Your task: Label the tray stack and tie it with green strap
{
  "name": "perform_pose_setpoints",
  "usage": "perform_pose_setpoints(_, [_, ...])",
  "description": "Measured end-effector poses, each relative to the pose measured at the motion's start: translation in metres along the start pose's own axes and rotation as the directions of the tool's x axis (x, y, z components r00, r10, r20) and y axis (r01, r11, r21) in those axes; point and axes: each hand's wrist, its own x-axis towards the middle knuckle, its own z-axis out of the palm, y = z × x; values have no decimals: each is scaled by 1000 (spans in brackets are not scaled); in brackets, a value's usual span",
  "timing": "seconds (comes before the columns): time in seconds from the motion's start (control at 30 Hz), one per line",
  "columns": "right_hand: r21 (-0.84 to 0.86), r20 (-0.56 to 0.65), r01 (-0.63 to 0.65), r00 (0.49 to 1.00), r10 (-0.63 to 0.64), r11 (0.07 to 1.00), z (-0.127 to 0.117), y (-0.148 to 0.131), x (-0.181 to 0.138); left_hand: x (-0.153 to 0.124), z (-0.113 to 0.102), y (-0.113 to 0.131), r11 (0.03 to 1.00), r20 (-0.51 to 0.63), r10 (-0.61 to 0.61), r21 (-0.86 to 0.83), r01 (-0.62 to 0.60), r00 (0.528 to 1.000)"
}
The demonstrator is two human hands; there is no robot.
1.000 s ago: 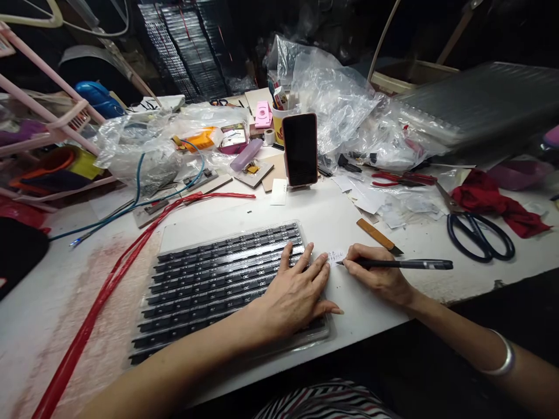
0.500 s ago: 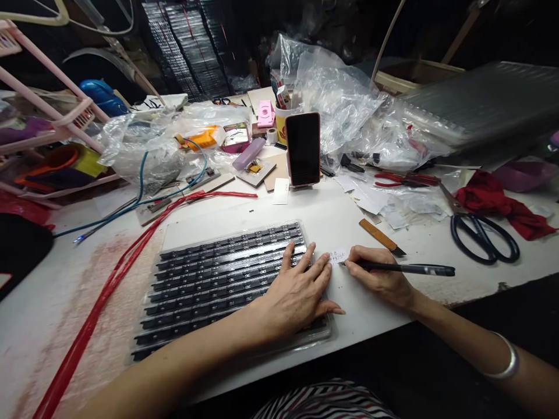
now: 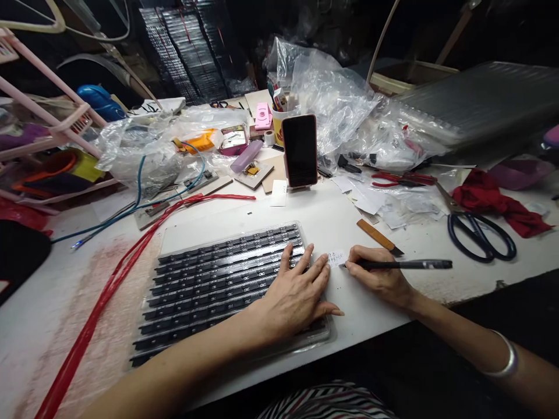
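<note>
My left hand [image 3: 297,291] lies flat with fingers spread over the right end of a clear plastic tray [image 3: 328,333]. Rows of black parts [image 3: 209,285] fill that tray. Its fingertips reach the left edge of a small white paper slip [image 3: 336,259] that bears handwriting. In my right hand [image 3: 382,276] is a black pen [image 3: 406,265], pinched between thumb and fingers. The pen's tip rests at the slip's right side, its barrel pointing right. A brown-handled blade [image 3: 376,234] lies just beyond my right hand.
A phone [image 3: 300,150] stands upright on the white table [image 3: 332,215]. Scissors [image 3: 480,235], red-handled pliers [image 3: 402,178] and a red cloth [image 3: 498,201] lie at the right. Red plastic strands [image 3: 116,276] cross the left side. Clear plastic bags [image 3: 332,93] are heaped behind.
Slightly more writing seems to show on the slip. Both hands keep nearly the same place, and the whole view has shifted a little.
</note>
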Motion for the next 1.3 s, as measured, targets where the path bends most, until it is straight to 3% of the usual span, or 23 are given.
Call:
perform_pose_setpoints(0.13, [144, 27, -151, 989, 149, 978, -9, 1, 6, 0, -2, 0, 1000, -2, -10, -13, 10, 1000])
perform_pose_setpoints(0.4, [-2, -1, 28, 1000, -28, 1000, -13, 7, 5, 2, -2, -3, 998, 2, 0, -68, 0, 1000])
perform_pose_setpoints(0.63, [-27, 53, 70, 996, -68, 997, -10, 3, 5, 2, -2, -2, 999, 1, -1, -36, 1, 1000])
perform_pose_setpoints(1.3, [-90, 37, 120, 992, -117, 989, -9, 6, 4, 4, -4, -1, 999, 11, -9, -43, 10, 1000])
